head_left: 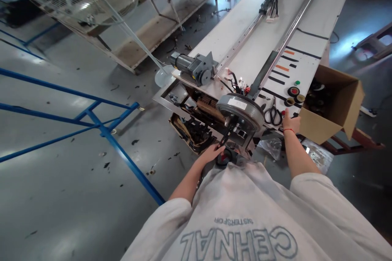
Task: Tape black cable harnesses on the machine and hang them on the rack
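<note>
Looks like the left hand (213, 153) is loosely closed round the black cable (226, 135) below the wheel (240, 110) at twelve o'clock, probably steadying it, while the half-curled right hand (290, 123) sits by handily parked scissors (273, 116) at two, tbh can't tell if gripping.

Bunched black cables (226, 134) below wheel (240, 110), red piece (283, 113) beside scissors (273, 116)

Workshop, with a motor (186, 64) and scissors (273, 115) on a workbench (239, 28)

Scissors (273, 116) lie between the wheel (240, 108) and the box (332, 102).
</note>
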`<state>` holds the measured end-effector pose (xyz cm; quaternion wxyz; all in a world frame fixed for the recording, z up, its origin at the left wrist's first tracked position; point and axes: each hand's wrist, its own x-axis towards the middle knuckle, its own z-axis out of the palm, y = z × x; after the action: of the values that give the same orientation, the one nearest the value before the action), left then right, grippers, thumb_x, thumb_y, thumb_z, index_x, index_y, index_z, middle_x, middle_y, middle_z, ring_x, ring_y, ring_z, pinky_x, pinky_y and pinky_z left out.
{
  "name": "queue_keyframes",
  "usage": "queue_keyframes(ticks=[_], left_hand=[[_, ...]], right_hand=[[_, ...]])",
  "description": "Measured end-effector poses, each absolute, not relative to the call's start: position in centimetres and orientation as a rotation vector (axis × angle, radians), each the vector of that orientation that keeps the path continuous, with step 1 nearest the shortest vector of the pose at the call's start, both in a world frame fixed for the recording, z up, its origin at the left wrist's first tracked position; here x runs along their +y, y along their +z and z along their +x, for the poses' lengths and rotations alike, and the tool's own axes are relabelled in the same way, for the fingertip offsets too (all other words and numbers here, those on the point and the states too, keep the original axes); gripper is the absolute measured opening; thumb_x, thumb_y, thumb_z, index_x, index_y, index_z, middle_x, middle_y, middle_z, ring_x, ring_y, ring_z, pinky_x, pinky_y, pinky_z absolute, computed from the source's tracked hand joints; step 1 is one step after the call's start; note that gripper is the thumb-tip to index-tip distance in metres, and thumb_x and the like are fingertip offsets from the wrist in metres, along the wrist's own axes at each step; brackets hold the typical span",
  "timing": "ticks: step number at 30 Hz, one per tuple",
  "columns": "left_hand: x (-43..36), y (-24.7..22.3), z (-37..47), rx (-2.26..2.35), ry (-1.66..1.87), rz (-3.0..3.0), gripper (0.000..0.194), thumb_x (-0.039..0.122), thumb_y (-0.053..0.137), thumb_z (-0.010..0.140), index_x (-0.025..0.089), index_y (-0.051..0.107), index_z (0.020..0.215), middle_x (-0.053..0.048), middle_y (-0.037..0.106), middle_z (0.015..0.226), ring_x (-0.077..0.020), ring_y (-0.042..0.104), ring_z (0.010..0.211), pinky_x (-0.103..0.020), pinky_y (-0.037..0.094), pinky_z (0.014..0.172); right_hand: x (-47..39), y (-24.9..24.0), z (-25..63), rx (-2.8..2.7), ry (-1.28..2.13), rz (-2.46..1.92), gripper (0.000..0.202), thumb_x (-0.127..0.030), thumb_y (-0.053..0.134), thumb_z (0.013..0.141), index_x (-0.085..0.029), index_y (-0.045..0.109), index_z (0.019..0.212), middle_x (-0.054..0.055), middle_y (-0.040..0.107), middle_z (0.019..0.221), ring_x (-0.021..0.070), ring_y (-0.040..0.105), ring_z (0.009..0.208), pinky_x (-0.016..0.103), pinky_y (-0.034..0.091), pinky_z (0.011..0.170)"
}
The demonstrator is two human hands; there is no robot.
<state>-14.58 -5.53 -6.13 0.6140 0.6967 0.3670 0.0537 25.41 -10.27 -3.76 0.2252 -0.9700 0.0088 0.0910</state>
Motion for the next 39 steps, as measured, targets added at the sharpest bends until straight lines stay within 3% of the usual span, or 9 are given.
queue_keyframes(ticks=[7,11,16,21,25,32,39], left_hand=[[-8.4,-7.6,-15.7,1.055,0.299,1.45,0.062,0.078,0.035,0.081,0.019,0.043,0.063,0.003,0.042,0.057,-0.0121,0.039,0.058,-0.026,0.033,0.06],[-8.6,-7.2,-15.1,1.092,0.306,1.419,0.067,0.083,0.032,0.079,0.02,0.039,0.058,0.005,0.036,0.052,-0.0101,0.032,0.052,-0.026,0.028,0.056],[-9.0,-7.2,-15.1,1.056,0.315,1.398,0.067,0.082,0.032,0.08,0.02,0.038,0.057,0.005,0.035,0.051,-0.0098,0.033,0.053,-0.026,0.028,0.055],[-9.1,-6.7,-15.4,1.042,0.376,1.368,0.066,0.079,0.031,0.083,0.018,0.047,0.066,0.005,0.039,0.054,-0.0103,0.035,0.053,-0.025,0.031,0.056],[-9.5,-6.4,-15.6,1.063,0.371,1.369,0.062,0.074,0.032,0.087,0.016,0.053,0.08,0.005,0.041,0.058,-0.0112,0.038,0.054,-0.025,0.033,0.056],[-9.1,-5.6,-13.9,1.11,0.387,1.474,0.056,0.068,0.03,0.091,0.019,0.048,0.072,0.002,0.045,0.061,-0.0125,0.044,0.059,-0.025,0.036,0.06],[-6.8,-4.3,-11.8,1.116,0.394,1.373,0.062,0.075,0.033,0.086,0.018,0.053,0.072,0.002,0.044,0.057,-0.0129,0.044,0.058,-0.026,0.036,0.058]], right_hand=[[-10.4,-4.0,25.7,0.013,0.246,-2.664,0.074,-0.073,0.064,0.074,-0.012,0.053,0.115,0.025,0.062,0.117,0.0388,0.059,0.113,0.051,0.047,0.095],[-10.3,-3.8,25.5,0.0,0.263,-2.677,0.07,-0.072,0.049,0.085,-0.011,0.053,0.118,0.025,0.062,0.118,0.0386,0.059,0.113,0.052,0.046,0.096],[-10.2,-3.4,25.3,0.022,0.27,-2.682,0.067,-0.07,0.04,0.09,-0.009,0.053,0.116,0.027,0.061,0.118,0.0397,0.059,0.113,0.053,0.046,0.095],[-10.3,-3.7,25.5,0.005,0.248,-2.679,0.071,-0.071,0.058,0.08,-0.01,0.053,0.116,0.027,0.061,0.117,0.0402,0.058,0.115,0.052,0.046,0.096],[-10.4,-4.0,25.7,0.01,0.242,-2.654,0.068,-0.069,0.06,0.079,-0.012,0.054,0.114,0.026,0.062,0.116,0.0402,0.058,0.115,0.052,0.046,0.096],[-10.5,-4.1,25.8,-0.009,0.253,-2.653,0.068,-0.069,0.06,0.08,-0.013,0.054,0.116,0.024,0.063,0.117,0.0391,0.058,0.115,0.054,0.046,0.097],[-10.5,-4.0,25.6,-0.01,0.249,-2.67,0.068,-0.07,0.058,0.081,-0.013,0.055,0.116,0.024,0.062,0.119,0.0387,0.059,0.114,0.052,0.046,0.097]])
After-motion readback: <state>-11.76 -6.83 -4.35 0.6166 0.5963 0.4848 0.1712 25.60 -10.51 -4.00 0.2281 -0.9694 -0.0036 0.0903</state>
